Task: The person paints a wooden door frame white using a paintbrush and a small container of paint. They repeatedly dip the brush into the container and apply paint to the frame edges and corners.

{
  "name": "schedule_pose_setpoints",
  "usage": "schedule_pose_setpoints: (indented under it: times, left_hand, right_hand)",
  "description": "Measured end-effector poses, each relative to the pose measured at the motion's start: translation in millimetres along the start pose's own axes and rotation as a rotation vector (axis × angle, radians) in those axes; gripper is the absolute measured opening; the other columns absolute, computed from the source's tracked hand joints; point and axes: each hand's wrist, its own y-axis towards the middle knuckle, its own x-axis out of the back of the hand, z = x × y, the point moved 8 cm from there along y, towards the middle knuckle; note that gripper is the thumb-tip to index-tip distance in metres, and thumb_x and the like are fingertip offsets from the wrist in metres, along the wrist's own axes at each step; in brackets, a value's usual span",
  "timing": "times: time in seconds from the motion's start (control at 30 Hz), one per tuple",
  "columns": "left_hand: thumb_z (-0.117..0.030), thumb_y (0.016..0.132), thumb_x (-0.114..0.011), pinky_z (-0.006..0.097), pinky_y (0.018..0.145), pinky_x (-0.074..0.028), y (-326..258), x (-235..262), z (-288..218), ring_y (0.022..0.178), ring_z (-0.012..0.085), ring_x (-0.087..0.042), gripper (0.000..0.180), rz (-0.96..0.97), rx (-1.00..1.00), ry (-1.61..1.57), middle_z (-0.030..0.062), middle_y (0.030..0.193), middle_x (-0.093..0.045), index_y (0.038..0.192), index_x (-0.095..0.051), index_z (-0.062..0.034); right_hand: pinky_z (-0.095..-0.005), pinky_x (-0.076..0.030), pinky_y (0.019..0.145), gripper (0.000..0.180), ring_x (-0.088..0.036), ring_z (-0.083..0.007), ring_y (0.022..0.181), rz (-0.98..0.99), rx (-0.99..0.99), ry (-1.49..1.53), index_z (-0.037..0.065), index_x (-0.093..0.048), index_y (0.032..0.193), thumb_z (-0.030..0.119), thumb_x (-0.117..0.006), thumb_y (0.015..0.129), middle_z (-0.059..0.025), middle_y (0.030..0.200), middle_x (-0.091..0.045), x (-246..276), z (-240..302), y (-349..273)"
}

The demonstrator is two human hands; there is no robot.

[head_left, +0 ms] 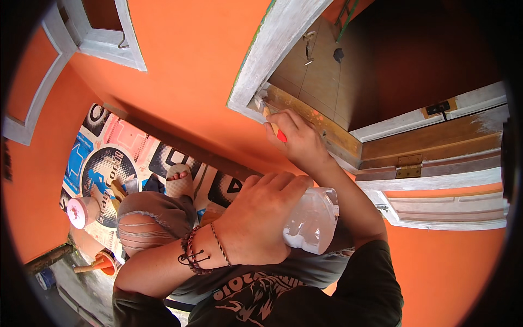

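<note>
My right hand (pixel 299 139) is closed around a paintbrush (pixel 280 134) with a red and tan handle. Its bristle end reaches the lower corner of a window frame (pixel 256 98), which is partly coated white, with bare brown wood along the inner sill (pixel 310 117). Closer to my body, my left hand (pixel 261 218) grips a clear plastic cup (pixel 311 220), seemingly the cut-off part of a bottle, with white paint in it. The cup is tilted and its fingers-side is hidden behind my hand.
Orange walls (pixel 185 60) surround me. An open shutter with a brass hinge (pixel 408 167) stands at the right. On the patterned floor sheet at the left are a lidded tub (pixel 81 212) and an orange pot (pixel 106 263) with a handle sticking out.
</note>
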Motion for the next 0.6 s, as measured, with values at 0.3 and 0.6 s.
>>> schedule_pose_setpoints:
  times: [0.3,0.6]
  left_hand:
    - [-0.012,0.060,-0.087,0.045,0.092,-0.048,1,3,1,0.112,0.0339,-0.061,0.072,-0.035,-0.014,-0.007,0.0130,0.116,-0.063,0.124,-0.055,-0.0077]
    - [-0.012,0.058,-0.088,0.045,0.088,-0.051,1,7,-4,0.106,0.0348,-0.064,0.070,-0.066,-0.072,-0.020,0.0129,0.112,-0.064,0.120,-0.055,-0.0073]
  right_hand:
    - [-0.0410,-0.058,0.071,0.018,-0.068,-0.0329,0.082,-0.163,0.065,-0.032,0.004,-0.063,0.100,0.008,-0.074,0.088,-0.0120,0.093,-0.066,7,12,2]
    - [-0.0377,-0.059,0.071,0.022,-0.070,-0.0293,0.085,-0.279,0.149,-0.053,0.002,-0.064,0.102,0.000,-0.077,0.084,-0.0127,0.099,-0.068,36,11,18]
